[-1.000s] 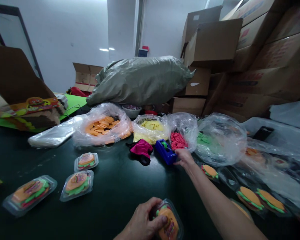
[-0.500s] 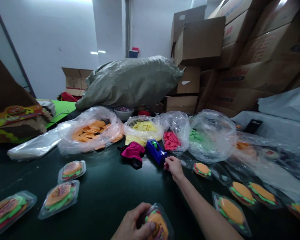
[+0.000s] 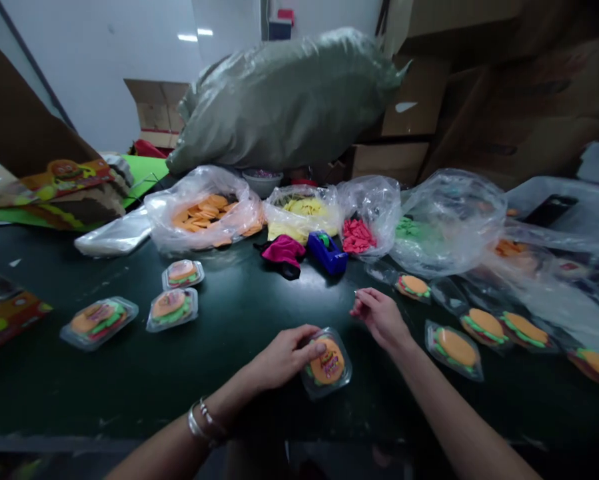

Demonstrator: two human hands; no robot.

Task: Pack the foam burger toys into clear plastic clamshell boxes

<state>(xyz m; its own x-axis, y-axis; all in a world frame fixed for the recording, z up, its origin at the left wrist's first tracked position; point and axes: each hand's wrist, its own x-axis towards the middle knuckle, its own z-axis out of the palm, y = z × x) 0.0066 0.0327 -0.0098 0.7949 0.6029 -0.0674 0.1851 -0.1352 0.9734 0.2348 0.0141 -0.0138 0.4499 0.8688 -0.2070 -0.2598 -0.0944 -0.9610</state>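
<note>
My left hand (image 3: 292,357) is closed on a clear plastic box (image 3: 348,373) with a toy burger (image 3: 328,363) inside, its thumb lying over the lid. A printed label shows on the orange bun. To the right, my right hand (image 3: 382,317) is raised over the table with thumb and forefinger pinched. A small pale glint at those fingertips looks like a short piece of clear tape (image 3: 356,291). Beyond it stands a blue tape dispenser (image 3: 328,255) with a green core, apart from the hand. A pink and black cloth item (image 3: 282,255) lies beside the dispenser.
Several boxed burgers with labels, one here (image 3: 99,321), sit at left. More burgers in boxes (image 3: 454,347) lie at right, some with lids open. Bags of orange discs (image 3: 206,212), yellow (image 3: 304,205), red (image 3: 358,235) and green pieces (image 3: 412,228) line the back.
My right hand has left the tape dispenser and come back toward the held box. The view has tipped down, showing more of the table's near edge. My left hand still grips the box.
</note>
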